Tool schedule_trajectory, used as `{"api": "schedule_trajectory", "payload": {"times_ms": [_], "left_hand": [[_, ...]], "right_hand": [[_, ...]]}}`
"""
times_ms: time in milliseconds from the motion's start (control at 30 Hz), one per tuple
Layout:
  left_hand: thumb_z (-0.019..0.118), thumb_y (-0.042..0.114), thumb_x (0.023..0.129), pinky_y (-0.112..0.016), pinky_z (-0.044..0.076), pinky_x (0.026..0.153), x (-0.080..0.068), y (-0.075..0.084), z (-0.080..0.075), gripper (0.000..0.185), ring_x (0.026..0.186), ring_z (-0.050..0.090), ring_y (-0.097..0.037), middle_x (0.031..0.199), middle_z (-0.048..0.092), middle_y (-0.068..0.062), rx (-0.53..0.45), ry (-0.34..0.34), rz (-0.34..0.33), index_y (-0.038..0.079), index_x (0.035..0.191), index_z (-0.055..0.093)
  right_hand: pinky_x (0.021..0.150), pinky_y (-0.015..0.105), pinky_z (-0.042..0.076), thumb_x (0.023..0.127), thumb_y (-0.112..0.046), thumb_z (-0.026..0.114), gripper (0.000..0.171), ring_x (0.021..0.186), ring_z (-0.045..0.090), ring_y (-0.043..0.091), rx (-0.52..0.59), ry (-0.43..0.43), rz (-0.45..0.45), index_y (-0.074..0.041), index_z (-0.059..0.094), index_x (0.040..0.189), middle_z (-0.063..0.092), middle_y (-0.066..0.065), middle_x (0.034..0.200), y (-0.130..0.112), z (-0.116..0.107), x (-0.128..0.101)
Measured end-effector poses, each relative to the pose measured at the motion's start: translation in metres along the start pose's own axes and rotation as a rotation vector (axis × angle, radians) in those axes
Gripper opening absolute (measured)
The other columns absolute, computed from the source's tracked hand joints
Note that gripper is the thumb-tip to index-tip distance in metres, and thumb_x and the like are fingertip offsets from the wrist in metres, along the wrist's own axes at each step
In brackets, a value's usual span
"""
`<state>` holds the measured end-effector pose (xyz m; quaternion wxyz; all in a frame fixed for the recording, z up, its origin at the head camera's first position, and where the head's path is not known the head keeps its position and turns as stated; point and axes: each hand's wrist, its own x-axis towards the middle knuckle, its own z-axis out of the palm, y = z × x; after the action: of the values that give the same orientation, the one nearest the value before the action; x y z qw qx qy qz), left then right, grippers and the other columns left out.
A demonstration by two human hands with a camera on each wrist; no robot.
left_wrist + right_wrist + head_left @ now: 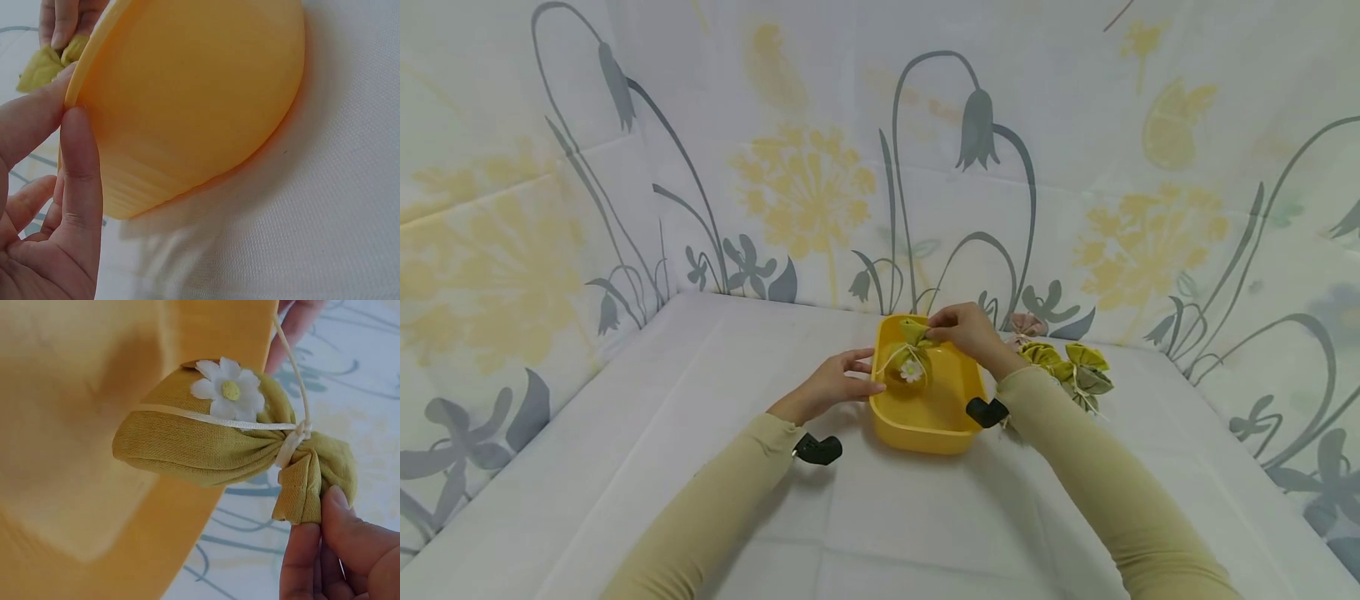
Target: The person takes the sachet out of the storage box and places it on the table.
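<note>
Down low in the head view: two arms in pale yellow sleeves, each with a small black camera at the wrist, stretched over a white table.

A bit further on, the left hand at the near-left side of the yellow tub. Fingers fairly straight, thumb and fingertips pinching the thin rim — holding the tub steady, from the look of it. Seen close up in the left wrist view: rim caught between thumb and finger, tub resting on the white cloth.

Next, inside the tub, one little green bag with a white daisy on it and a pale string tied round its neck. Right hand above the far edge, thumb and fingers curled and pinching the gathered top of that bag. Bag hanging from the pinch, round part down inside the tub, top poking above the rim. Hard to tell whether the bottom touches the tub floor yet.

So, as a guess: first bag nearly in, not let go. No other bag to be seen in the tub.

Further back and to the right, more bags on the table — a few green ones bunched together, and a pinkish one behind the right hand. Probably still waiting for their turn.

Furthest away, a curtain wall with yellow and grey flowers.
</note>
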<state>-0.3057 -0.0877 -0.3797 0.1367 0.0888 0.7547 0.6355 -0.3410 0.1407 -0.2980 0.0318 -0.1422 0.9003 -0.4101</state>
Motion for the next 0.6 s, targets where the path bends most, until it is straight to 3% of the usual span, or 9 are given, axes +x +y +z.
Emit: {"api": "schedule_trajectory", "payload": {"times_ms": [300,600], "left_hand": [[0.075,0.010,0.079,-0.032,0.054,0.078,0.000,-0.002,0.000,0.072,0.089,0.063,-0.021,0.118,0.051,-0.014,-0.004,-0.006,-0.004,0.011,0.142,0.039],[0.074,0.007,0.079,-0.031,0.054,0.078,-0.001,0.001,0.001,0.072,0.089,0.063,-0.021,0.119,0.051,-0.014,-0.006,0.002,-0.013,0.011,0.142,0.039]], "right_hand": [[0.075,0.036,0.053,0.090,-0.009,0.063,0.014,0.082,0.061,0.024,-0.016,0.065,-0.144,0.001,0.068,0.098,0.066,0.010,0.090,-0.010,0.001,-0.037],[0.071,0.030,0.055,0.087,-0.003,0.064,0.008,0.079,0.062,0.021,-0.035,0.250,-0.331,0.002,0.068,0.093,0.066,0.011,0.090,-0.016,0.000,-0.068]]}}
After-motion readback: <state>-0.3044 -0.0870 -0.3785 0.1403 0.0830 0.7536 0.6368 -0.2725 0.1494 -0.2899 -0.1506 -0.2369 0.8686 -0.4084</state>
